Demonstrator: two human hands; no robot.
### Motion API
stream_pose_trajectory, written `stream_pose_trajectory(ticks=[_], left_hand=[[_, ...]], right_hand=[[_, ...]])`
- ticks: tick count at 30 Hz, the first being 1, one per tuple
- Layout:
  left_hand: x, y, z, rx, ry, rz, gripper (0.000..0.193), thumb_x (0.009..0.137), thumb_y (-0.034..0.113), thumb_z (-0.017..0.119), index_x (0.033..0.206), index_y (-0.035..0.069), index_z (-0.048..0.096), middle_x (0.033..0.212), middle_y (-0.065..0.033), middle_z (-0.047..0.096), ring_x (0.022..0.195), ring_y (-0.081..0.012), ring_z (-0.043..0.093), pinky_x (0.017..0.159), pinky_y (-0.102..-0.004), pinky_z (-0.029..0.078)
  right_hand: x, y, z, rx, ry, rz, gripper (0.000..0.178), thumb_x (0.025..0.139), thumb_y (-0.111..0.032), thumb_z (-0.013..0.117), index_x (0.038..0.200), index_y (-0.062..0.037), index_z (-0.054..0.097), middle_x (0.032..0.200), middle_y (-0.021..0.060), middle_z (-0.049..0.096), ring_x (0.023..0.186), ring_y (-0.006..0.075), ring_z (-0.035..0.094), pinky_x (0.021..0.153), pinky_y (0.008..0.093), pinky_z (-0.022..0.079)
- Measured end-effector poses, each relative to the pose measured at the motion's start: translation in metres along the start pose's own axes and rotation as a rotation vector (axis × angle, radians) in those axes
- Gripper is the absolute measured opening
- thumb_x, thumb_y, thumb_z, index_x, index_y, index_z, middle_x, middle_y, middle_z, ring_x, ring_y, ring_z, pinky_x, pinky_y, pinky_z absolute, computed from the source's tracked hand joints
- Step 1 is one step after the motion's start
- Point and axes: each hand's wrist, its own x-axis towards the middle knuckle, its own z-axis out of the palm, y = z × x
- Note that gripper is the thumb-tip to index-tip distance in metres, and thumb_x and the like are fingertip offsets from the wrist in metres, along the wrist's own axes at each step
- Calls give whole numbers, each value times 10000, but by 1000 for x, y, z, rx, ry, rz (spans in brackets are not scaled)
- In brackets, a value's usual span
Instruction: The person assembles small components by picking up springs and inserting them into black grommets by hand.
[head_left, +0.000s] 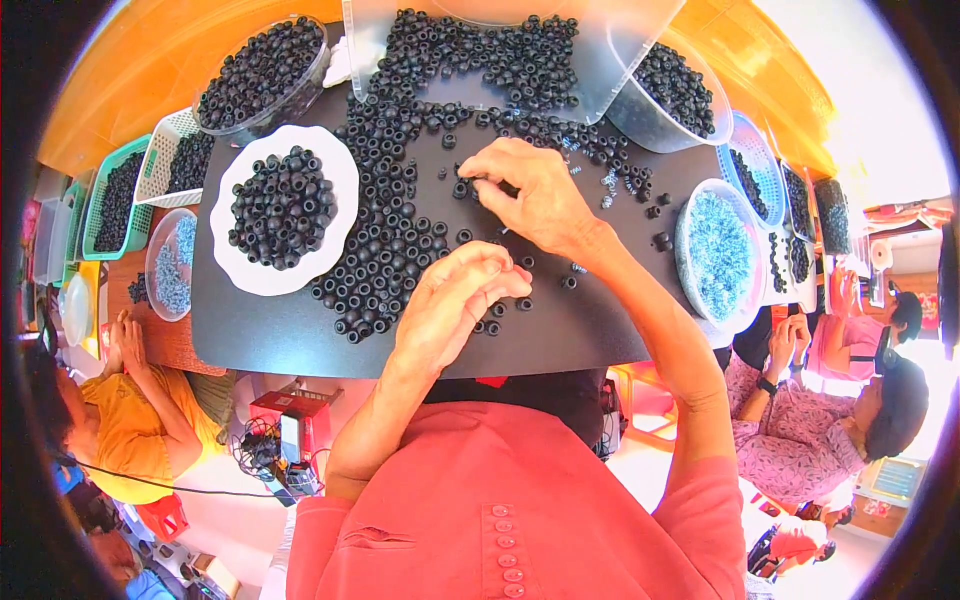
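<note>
Black round pieces with a hole in the middle (375, 250), like small knobs, are spread over the dark table (270, 340). My right hand (535, 195) is above the table's middle, thumb and fingers closed together over some dark pieces; a black knob-like piece shows at the fingertips. Nearer to me, my left hand (450, 305) has its fingertips pinched together, and whatever they may hold is hidden. Several loose black pieces lie just under and beside it. Small silvery coils (608, 188), apparently springs, are scattered right of my right hand.
At the left stands a white scalloped plate (225, 240) heaped with black pieces. Behind are a clear tipped bin (610, 70) and round tubs (645, 125). A bowl of bluish coils (690, 270) stands at the right edge. Co-workers sit left (150, 420) and right (800, 440).
</note>
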Motion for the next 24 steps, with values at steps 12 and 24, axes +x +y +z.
stream_pose_trajectory(ticks=[12, 24], left_hand=[[-1, -1, -2, 24, 7, 17, 162, 940, 114, 470, 998, -15, 550, 932, -117, 627, 901, -214, 635, 863, -338, 487], [2, 1, 22, 161, 98, 183, 215, 936, 106, 492, 1101, -13, 561, 999, -82, 618, 914, -155, 599, 878, -309, 457]], right_hand=[[1, -10, 5, -268, -161, -57, 197, 683, -47, 638, 876, -77, 615, 848, 34, 584, 807, 221, 529, 754, 352, 376], [-53, -52, -9, 354, 251, 189, 161, 694, 12, 660, 838, -44, 615, 886, 60, 659, 826, 163, 622, 762, 296, 496]])
